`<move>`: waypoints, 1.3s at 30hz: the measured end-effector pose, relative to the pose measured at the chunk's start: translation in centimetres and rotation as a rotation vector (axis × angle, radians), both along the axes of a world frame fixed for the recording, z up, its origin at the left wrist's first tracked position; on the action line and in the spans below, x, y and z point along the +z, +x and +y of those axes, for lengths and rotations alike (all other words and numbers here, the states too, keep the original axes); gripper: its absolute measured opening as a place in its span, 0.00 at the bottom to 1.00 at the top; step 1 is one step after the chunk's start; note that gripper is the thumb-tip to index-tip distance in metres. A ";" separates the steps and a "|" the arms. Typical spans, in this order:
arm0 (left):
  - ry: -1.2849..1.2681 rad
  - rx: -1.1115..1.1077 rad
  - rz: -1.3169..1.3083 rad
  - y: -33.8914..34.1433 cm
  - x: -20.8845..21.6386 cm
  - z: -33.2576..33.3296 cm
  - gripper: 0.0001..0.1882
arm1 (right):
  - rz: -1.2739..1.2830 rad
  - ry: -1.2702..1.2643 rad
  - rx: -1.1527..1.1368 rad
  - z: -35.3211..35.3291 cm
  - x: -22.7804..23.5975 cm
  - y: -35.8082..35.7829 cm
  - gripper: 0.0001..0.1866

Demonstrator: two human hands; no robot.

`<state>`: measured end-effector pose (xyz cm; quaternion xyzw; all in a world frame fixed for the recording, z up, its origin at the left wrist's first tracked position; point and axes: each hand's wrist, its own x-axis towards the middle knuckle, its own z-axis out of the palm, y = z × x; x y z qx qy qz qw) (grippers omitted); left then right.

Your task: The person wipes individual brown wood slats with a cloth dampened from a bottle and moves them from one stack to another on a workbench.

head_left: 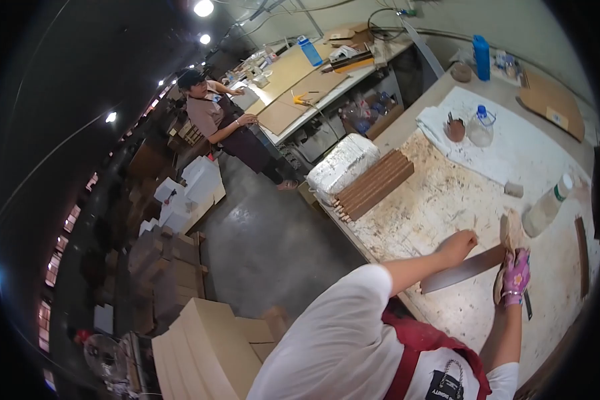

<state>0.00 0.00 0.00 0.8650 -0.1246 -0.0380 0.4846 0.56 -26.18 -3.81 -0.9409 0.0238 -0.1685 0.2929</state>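
Cloth [511, 231], tan by the look of it, is clenched in the grip of your gloved right hand [515, 270], at the right end of the long board [461, 272] on the near part of the surface [440, 193]. Your left hand [457, 245] curls just beyond the board; whether that grip grasps anything cannot be told. For good control, your left palm would best steady the board's left end while the right presses evenly, with the cloth flat rather than bunched. To the right stands a clear bottle [547, 210] with a white cap, seemingly part filled with something pale. Farther off, on a white towel [470, 160], a brown pot [455, 131] holds slim dark tools beside a blue-capped jug [480, 131], its contents unclear. Beyond, an upright blue bottle [481, 58] hides what it holds. Far left, a low carton [388, 122] holds clear plastic containers.
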 end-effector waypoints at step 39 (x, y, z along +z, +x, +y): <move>0.410 -0.266 -0.210 -9.0 0.3 18.0 0.34 | 0.158 -0.248 0.044 16.9 5.4 -5.0 0.14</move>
